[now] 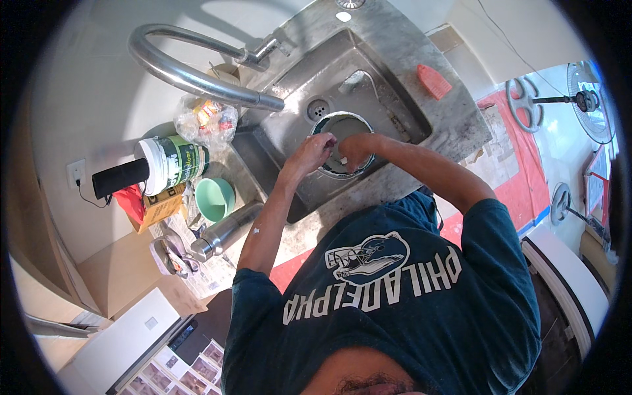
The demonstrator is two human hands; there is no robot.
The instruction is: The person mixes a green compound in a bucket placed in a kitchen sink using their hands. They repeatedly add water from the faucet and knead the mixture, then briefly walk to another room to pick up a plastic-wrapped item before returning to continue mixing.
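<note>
In the sink (263, 141) stands a round bucket (342, 114) with a pale rim and greyish contents. My left hand (316, 151) is closed over the bucket's left rim, its fingers curled. My right hand (356, 150) reaches down inside the bucket from the right, fingers bent and pressed together. A small whitish bit shows beside those fingers; whether they hold it is hidden.
A curved metal faucet (191, 82) arches over the sink's left side. On the left counter are a mint-green bowl (214, 200), a steel bottle (227, 230), a white-and-green tub (172, 164) and a plastic bag (207, 122). A red scrub brush (433, 81) lies right of the sink.
</note>
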